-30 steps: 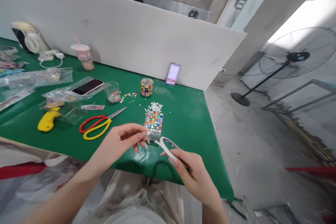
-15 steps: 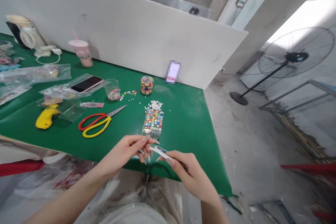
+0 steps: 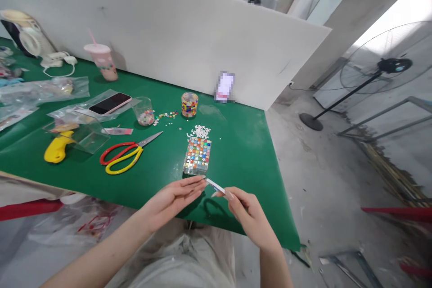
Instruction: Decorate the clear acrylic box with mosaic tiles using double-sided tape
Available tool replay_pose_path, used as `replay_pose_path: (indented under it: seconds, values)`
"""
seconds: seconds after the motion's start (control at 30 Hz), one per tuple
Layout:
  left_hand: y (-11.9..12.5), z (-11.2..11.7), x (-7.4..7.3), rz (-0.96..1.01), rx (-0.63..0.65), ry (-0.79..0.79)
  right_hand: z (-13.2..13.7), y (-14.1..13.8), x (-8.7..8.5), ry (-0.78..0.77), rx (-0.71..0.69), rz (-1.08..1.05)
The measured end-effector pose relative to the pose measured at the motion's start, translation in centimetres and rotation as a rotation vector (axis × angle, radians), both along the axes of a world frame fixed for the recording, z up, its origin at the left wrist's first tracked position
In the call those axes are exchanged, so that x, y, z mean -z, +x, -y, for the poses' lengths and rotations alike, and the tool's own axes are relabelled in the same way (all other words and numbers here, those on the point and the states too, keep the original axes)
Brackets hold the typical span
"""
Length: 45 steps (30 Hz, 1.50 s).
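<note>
My right hand (image 3: 248, 216) pinches a thin white roll, like tape, (image 3: 216, 185) seen edge-on just above the near edge of the green table (image 3: 243, 153). My left hand (image 3: 177, 194) reaches toward it with straight fingers pressed together. Their tips meet the roll's end, and what they pinch is too small to see. Just beyond both hands stands a clear box covered in coloured mosaic tiles (image 3: 198, 155).
Red and yellow scissors (image 3: 124, 157), a yellow cutter (image 3: 57, 150), a phone (image 3: 110, 103), a clear cup of tiles (image 3: 144, 111), a mosaic-covered round pot (image 3: 189, 104) and white tile bits (image 3: 200, 132) lie on the table. A white partition (image 3: 189, 40) backs it; a floor fan (image 3: 388, 65) stands at the right.
The roll has turned from showing its ring to edge-on and has risen slightly. My left fingers have straightened and closed in on its end. The view has shifted a little.
</note>
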<state>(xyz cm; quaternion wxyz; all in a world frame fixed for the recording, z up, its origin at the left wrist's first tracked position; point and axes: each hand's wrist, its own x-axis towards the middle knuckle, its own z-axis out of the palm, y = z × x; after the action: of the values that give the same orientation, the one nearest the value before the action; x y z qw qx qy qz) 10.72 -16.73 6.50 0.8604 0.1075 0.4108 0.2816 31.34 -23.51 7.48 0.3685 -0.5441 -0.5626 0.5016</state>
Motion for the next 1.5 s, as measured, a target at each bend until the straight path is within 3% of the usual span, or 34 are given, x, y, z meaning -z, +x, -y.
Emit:
replay_pose_path:
  seconds: [0.13,0.33,0.43,0.67,0.77,0.9,1.1,1.27,1.5]
  values:
    - [0.2,0.9,0.8,-0.126,0.081,0.141,0.2,0.1,-0.2,0.010,0.000,0.008]
    - [-0.1,1.7,2.8,-0.279,0.321,0.426,0.4,0.3,-0.4,0.014,0.001,0.052]
    - [-0.3,1.2,2.9,-0.251,0.344,0.430,0.4,0.4,-0.6,0.027,0.014,0.070]
    - [-0.4,1.0,1.7,-0.078,0.461,0.310,0.3,0.2,-0.8,0.047,-0.020,0.132]
    - [-0.6,1.2,1.7,-0.045,0.443,0.345,0.3,0.0,-1.0,0.058,-0.038,0.139]
    - [-1.0,0.8,1.3,-0.165,0.425,0.479,0.3,-0.2,-1.6,0.049,-0.085,0.162]
    - [-1.0,0.2,-0.6,-0.342,0.247,0.617,0.6,-0.6,-2.4,0.087,-0.127,0.150]
    - [-0.9,0.5,-1.4,-0.270,0.158,0.534,1.0,-1.1,-2.6,0.116,-0.123,0.113]
    - [-0.5,0.8,-1.3,-0.188,0.080,0.510,1.1,-1.4,-2.6,0.125,-0.131,0.106]
